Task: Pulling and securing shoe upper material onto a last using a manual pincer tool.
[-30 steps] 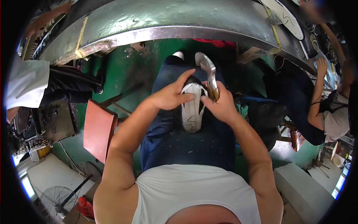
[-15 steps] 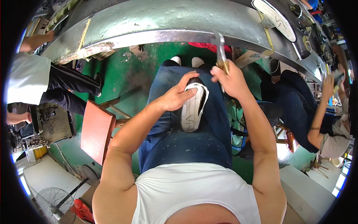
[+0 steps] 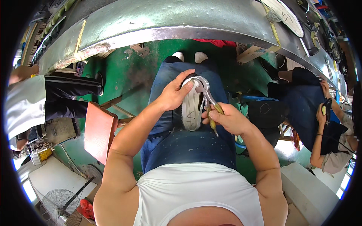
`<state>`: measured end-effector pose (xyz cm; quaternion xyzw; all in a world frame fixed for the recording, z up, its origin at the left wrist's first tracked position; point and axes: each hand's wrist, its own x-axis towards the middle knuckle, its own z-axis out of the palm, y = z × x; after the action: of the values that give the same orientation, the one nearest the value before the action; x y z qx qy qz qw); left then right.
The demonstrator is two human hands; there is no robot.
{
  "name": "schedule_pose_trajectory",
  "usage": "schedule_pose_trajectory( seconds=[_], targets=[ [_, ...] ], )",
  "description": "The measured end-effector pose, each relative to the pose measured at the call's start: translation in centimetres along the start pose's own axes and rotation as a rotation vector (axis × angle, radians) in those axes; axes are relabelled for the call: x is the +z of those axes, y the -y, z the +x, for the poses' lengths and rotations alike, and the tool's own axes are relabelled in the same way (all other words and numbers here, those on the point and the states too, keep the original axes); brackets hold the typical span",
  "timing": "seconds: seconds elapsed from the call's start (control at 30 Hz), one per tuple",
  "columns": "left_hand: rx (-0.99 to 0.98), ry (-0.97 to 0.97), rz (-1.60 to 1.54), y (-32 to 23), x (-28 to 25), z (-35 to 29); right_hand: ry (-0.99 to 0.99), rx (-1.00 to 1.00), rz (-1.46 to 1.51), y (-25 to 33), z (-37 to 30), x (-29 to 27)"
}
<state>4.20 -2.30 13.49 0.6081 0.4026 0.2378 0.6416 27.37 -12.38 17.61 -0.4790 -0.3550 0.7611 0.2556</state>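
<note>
A shoe upper on its last [image 3: 191, 113] lies sole side up on my lap, its pale insole facing me and its far end dark. My left hand [image 3: 173, 93] is wrapped round that far end from the left, with the thumb pressed on the sole. In my right hand [image 3: 230, 119] is a pair of lasting pincers [image 3: 206, 94], gripped by its yellowish handles. The curved metal jaws lie over the shoe's upper right edge, close to my left thumb. Whether the jaws bite the upper cannot be made out.
A metal-topped workbench [image 3: 162, 17] runs across in front, with a white sole piece [image 3: 284, 17] at its right. A reddish-brown seat [image 3: 98, 132] stands at my left, a fan [image 3: 56, 203] lower left. People sit on both sides; the right one holds a dark tool [image 3: 326, 109].
My right hand has come down and toward me, bringing the raised pincers onto the shoe's edge. My left hand keeps its hold. The person at right has lowered their hand.
</note>
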Motion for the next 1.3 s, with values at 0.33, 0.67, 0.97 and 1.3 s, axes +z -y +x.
schedule_pose_trajectory(
  seconds=[0.33,0.67,0.97,1.3],
  targets=[
    [-0.022,-0.07,-0.191,2.8,-0.7,0.4,-0.415,-0.464,-0.867,-5.0,4.7,-0.6],
    [-0.163,-0.218,-0.463,0.4,1.1,-0.3,-0.383,-0.13,-1.199,-1.0,-0.4,1.4],
    [0.362,0.101,0.092,-3.6,1.4,-6.7,-0.411,-0.563,-0.424,-1.7,-2.4,1.1],
    [0.573,-0.11,0.465,-3.2,3.6,-10.7,-0.251,-0.78,-0.305,-2.3,1.1,4.2]
  ],
)
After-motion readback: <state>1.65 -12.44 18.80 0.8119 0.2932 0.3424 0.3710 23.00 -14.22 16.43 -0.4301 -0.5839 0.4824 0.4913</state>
